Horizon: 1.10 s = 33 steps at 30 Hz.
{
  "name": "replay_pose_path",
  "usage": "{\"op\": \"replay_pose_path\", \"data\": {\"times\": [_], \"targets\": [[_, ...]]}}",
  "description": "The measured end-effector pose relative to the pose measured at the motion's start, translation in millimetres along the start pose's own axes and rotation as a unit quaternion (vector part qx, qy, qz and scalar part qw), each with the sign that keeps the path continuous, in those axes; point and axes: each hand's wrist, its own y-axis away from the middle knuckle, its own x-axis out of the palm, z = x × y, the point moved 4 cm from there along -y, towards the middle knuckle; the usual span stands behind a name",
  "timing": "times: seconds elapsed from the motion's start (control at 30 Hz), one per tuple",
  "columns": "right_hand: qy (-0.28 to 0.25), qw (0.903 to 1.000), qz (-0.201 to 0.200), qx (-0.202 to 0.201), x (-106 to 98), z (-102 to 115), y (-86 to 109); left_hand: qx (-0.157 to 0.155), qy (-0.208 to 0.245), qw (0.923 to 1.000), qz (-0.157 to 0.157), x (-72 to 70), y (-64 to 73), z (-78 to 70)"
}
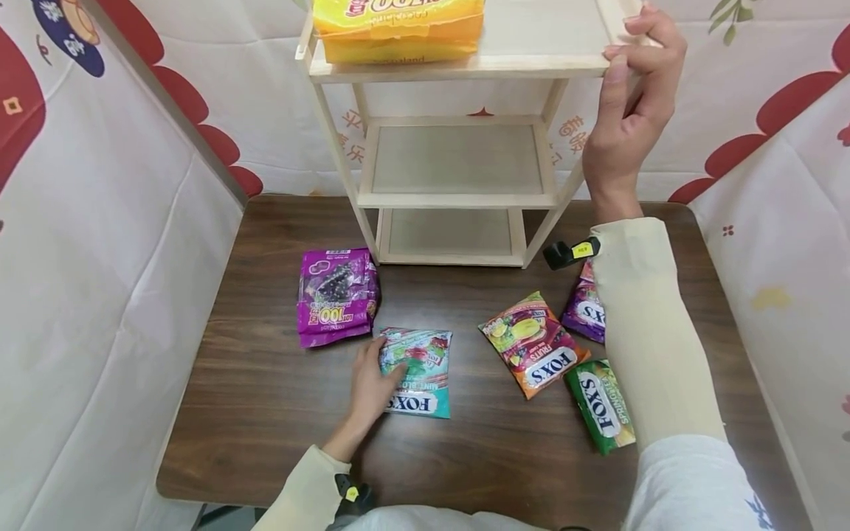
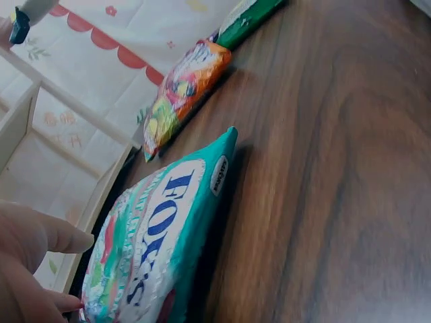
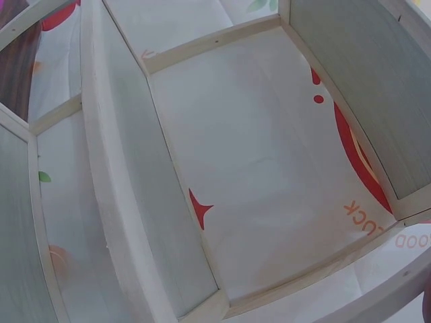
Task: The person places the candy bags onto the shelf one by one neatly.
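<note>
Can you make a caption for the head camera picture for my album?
Left grip touching the teal FOX'S packet, right grip holding the wooden shelf.

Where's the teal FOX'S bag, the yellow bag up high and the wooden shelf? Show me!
Teal FOX'S bag (image 1: 426,375): head view, on its printed front.
Yellow bag (image 1: 401,35): head view, middle of the part that shows.
Wooden shelf (image 1: 458,161): head view, bare panel of its middle tier.

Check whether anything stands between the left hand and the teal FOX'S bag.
Nothing visible does. The left hand reaches over the left edge of the teal bag, and the purple bag lies off toward the shelf, out of the way.
</note>
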Motion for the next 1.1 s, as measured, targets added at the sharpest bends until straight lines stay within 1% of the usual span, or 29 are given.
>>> {"op": "replay_pose_path", "data": {"times": [0.07,0.13,0.17,0.27,0.3,0.33,0.37,0.4,0.43,0.47,0.53,0.57,0.6,0.63,0.67,0.7,0.83,0.93,1.1], "targets": [[0.004,1.0,0.002,0.001,0,0,-0.5,0.006,0.004,0.9999,0.016,3.1,0.7,-3.7],[0.006,1.0,0.005,0.001,0,1,-0.5,0.017,-0.002,0.9995,0.028,4.9,1.5,-6.6],[0.006,1.0,0.006,0.004,1,2,-0.3,0.028,-0.01,0.9991,0.031,5.1,1.9,-7.4],[0.011,0.9999,0.006,0.008,1,3,0.7,0.077,-0.058,0.9948,0.031,3.2,4.3,-9.0],[0.013,0.9998,0.005,0.01,0,3,0.9,0.097,-0.078,0.9918,0.03,2.2,5.4,-9.4],[0.014,0.9998,0.004,0.013,0,4,1.2,0.12,-0.101,0.9871,0.031,1.4,7.0,-9.8],[0.013,0.9998,0.003,0.013,0,4,1.1,0.144,-0.123,0.9812,0.034,0.7,9.1,-10.5],[0.014,0.9999,0.002,0.01,0,5,0.9,0.17,-0.148,0.9735,0.04,0.9,11.4,-11.2],[0.013,0.9999,0.001,0.01,0,5,0.4,0.197,-0.172,0.9639,0.051,1.9,14.0,-11.8],[0.012,0.9999,0.001,0.008,1,5,0.0,0.222,-0.197,0.9526,0.065,3.7,16.8,-12.1],[0.01,0.9999,0.0,0.004,1,5,-1.0,0.269,-0.251,0.9253,0.094,9.2,22.3,-12.1],[0.008,1.0,-0.001,0.001,1,5,-1.5,0.287,-0.271,0.9131,0.104,12.3,24.3,-11.5],[0.008,1.0,-0.002,0.002,1,5,-1.9,0.301,-0.287,0.9025,0.113,15.7,25.9,-10.6],[0.005,1.0,-0.003,0.002,1,5,-2.1,0.312,-0.297,0.8954,0.115,18.4,26.7,-9.9],[0.004,1.0,-0.002,0.003,1,5,-2.2,0.318,-0.304,0.8906,0.114,20.6,26.8,-9.4],[0.003,1.0,-0.002,0.002,1,5,-2.3,0.322,-0.31,0.8877,0.11,22.5,26.1,-8.9],[0.0,1.0,-0.001,0.001,1,5,-1.9,0.332,-0.312,0.8855,0.091,27.6,16.8,-9.4],[0.004,1.0,-0.002,0.001,1,5,-1.7,0.332,-0.318,0.8834,0.09,31.5,4.0,-12.4],[0.013,0.9999,0.003,-0.003,0,5,-1.5,0.328,-0.322,0.8831,0.095,35.8,-19.8,-21.6]]}}
